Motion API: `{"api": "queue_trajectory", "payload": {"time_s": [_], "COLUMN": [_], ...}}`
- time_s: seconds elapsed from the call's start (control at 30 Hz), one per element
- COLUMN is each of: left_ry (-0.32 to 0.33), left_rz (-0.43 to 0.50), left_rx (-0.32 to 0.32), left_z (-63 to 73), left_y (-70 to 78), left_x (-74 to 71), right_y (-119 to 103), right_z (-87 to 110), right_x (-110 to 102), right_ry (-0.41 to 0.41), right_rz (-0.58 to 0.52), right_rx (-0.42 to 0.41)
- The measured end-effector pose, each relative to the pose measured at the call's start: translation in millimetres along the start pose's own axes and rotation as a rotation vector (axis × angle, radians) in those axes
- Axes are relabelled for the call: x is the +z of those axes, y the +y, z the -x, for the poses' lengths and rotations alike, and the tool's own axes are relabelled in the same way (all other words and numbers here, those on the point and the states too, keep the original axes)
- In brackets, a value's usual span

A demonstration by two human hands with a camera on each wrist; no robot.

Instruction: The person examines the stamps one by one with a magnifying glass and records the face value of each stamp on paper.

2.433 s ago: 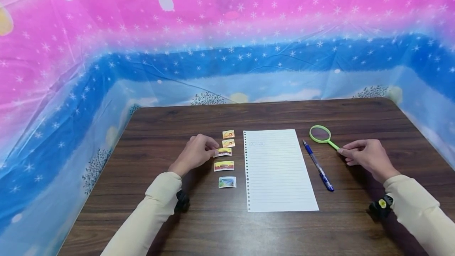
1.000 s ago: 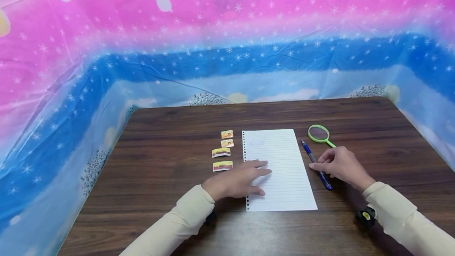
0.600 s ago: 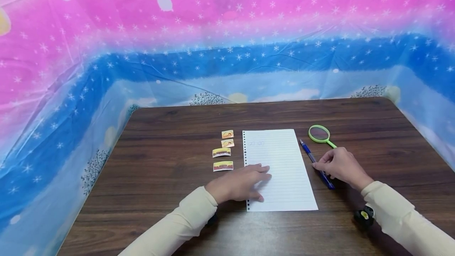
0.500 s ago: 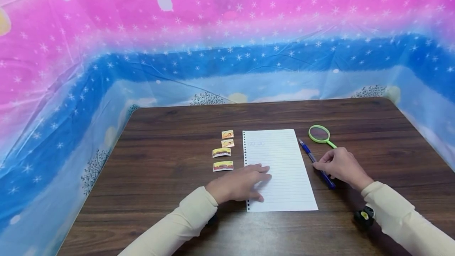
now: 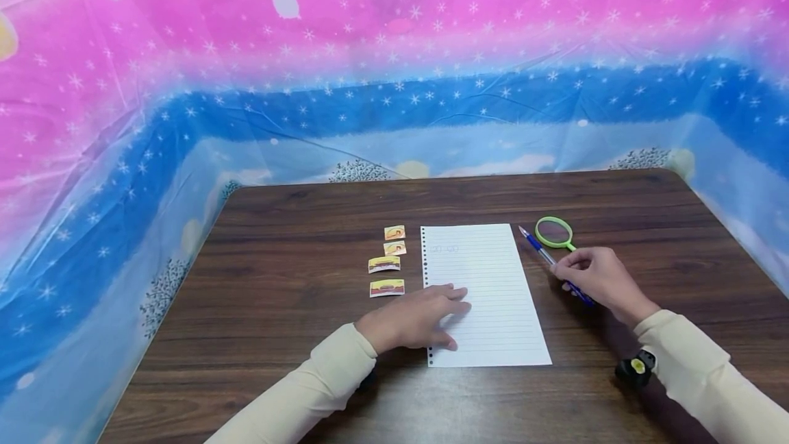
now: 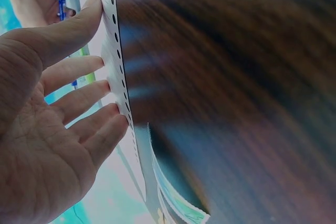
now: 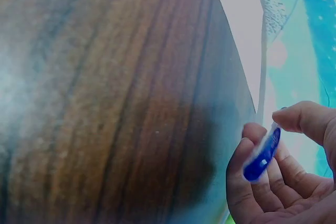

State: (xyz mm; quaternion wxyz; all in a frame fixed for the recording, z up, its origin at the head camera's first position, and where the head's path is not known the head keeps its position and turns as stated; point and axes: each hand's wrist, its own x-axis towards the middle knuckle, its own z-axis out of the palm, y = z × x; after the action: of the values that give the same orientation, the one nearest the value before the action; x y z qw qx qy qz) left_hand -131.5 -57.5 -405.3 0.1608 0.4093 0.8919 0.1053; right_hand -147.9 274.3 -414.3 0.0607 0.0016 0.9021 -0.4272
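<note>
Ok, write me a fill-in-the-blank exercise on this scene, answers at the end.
1. The right hand holds a blue ____.
2. The left hand rests on lined paper whose edge has a row of ____.
3. The frame of the magnifying glass is ____.
4. In the head view, ____ small pictures show to the left of the paper.

Missing words: pen; holes; green; four.

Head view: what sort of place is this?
Probably a makeshift indoor booth: a pink-and-blue snowflake-patterned fabric backdrop hangs behind and beside a dark brown wood-grain table, which bears a white lined paper sheet.
</note>
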Motion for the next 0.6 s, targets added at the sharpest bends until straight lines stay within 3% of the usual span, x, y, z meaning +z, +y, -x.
{"api": "queue_trajectory", "payload": {"time_s": [0.27, 0.6], "left_ry": [-0.004, -0.005], "left_rz": [0.001, 0.002], "left_rx": [-0.010, -0.007], "left_z": [0.6, 0.9], "left_y": [0.2, 1.9], "left_x": [0.8, -0.8], "right_y": [1.6, -0.6], "right_z": [-6.4, -12.6], "right_x": [-6.8, -12.5], "right_ry": [0.027, 0.041], "right_rz": [-0.131, -0.216], "right_rx": [0.001, -0.003]}}
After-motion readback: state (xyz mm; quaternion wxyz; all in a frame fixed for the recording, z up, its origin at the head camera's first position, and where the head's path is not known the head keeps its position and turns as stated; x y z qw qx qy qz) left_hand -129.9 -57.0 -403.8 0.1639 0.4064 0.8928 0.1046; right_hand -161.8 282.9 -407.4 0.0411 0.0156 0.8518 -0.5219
